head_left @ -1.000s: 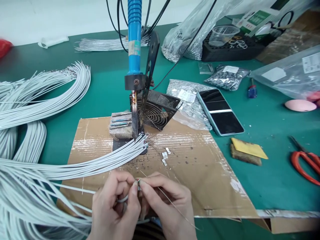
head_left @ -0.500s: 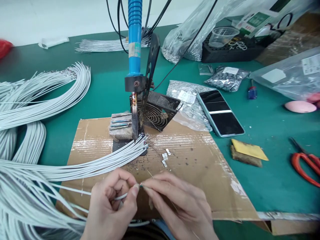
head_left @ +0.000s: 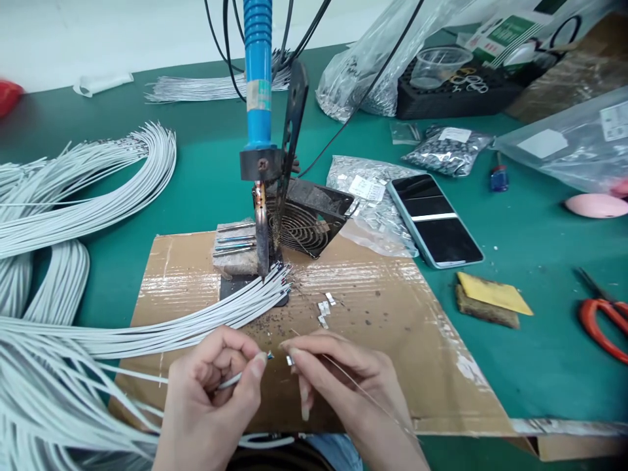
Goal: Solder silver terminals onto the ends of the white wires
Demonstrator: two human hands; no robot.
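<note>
My left hand (head_left: 216, 386) is closed on a white cable (head_left: 230, 381), and its stripped end with tiny coloured wires pokes out past the thumb and forefinger. Just to the right, my right hand (head_left: 350, 383) pinches a thin solder wire (head_left: 353, 381) that trails back over the hand. A small white-and-silver piece (head_left: 289, 360) shows at the right fingertips. A gap separates the two hands' fingertips. Above them, a soldering iron (head_left: 258, 111) with a blue handle is clamped tip down. Its tip is over the ends of a cable bundle (head_left: 196, 332) on the cardboard (head_left: 392, 366).
Several small white pieces (head_left: 324, 307) lie on the cardboard. Coiled white cables (head_left: 132, 190) fill the left side. Behind the iron stands a small fan (head_left: 314, 219). A phone (head_left: 436, 222), a yellow sponge (head_left: 493, 294) and red-handled scissors (head_left: 603, 320) are to the right.
My hands have moved apart. The fingertips were meeting at the cable end; now the coloured wire ends and the small piece show between them.
</note>
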